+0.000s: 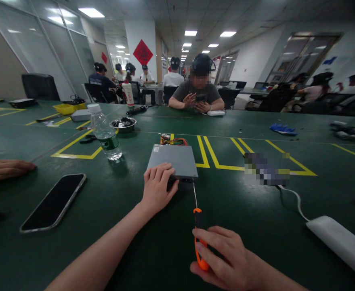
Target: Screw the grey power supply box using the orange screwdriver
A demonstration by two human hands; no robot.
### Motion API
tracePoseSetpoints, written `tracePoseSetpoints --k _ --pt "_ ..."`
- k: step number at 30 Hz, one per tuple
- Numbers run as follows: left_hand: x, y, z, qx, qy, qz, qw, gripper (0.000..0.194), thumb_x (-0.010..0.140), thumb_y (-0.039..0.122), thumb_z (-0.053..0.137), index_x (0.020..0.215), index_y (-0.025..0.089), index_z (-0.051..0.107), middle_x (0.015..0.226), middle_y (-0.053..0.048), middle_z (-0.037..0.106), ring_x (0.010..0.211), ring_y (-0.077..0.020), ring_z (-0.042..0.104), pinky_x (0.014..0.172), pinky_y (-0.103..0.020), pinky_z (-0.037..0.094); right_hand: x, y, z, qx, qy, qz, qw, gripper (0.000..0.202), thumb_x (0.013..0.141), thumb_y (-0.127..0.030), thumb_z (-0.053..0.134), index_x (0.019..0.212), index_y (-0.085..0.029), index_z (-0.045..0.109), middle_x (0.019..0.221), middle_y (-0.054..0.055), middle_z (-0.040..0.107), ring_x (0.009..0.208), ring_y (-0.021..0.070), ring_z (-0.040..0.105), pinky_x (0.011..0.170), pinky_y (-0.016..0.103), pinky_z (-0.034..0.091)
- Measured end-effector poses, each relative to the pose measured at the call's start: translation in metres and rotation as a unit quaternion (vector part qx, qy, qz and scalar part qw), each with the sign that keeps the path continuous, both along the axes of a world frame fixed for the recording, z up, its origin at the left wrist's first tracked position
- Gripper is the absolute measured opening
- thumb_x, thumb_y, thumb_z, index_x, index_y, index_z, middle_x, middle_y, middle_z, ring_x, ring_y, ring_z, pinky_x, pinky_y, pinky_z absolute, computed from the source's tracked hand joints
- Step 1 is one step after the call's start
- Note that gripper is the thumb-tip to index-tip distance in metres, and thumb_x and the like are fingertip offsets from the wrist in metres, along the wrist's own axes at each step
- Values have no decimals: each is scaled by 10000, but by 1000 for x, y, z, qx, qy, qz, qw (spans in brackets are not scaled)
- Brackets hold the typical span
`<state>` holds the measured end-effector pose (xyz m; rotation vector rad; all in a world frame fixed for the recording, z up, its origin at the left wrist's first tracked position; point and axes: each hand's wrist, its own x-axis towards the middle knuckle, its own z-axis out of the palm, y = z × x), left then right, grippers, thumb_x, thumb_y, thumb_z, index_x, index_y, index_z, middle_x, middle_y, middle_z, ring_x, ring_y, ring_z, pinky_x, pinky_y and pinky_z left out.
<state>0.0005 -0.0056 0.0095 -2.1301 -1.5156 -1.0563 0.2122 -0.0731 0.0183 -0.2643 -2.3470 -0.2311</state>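
A grey computer power supply unit (175, 157) lies flat on the green table, its bundle of coloured wires (174, 140) at the far side. My left hand (159, 186) grips its near left corner, with fingers over the top face and the thumb at the near edge. In my right hand (221, 254) is a screwdriver (199, 238) with an orange and black handle. Its shaft points away from me, and the tip reaches the near right corner of the unit. Whether the tip sits in a screw is too small to tell.
To the left are a phone (54, 202), a water bottle (105, 135) and a metal bowl (123, 124). Another person's hand (6, 170) rests at the left edge. A white power bank (341, 242) with a cable lies right. Across the table sits a person (197, 95).
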Motion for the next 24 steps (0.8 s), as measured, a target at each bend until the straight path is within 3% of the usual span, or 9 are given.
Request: tracePoseSetpoints --k 6,24 --pt "0 1 -1 -7 -6 -1 1000 242 804 304 525 1032 225 500 1141 -65 581 1101 -224 488 890 -401 295 -8 4 -1 -16 -13 56 998 173 836 -246 542 899 -86 554 884 148 648 668 134 626 656 258 527" --pt "0 -1 -1 -17 -4 -1 1000 242 816 308 509 1042 222 494 1156 -68 570 1108 -226 479 891 -406 295 -10 5 -1 -20 -23 42 999 167 827 -214 544 945 -97 530 920 146 642 747 146 629 692 273 527"
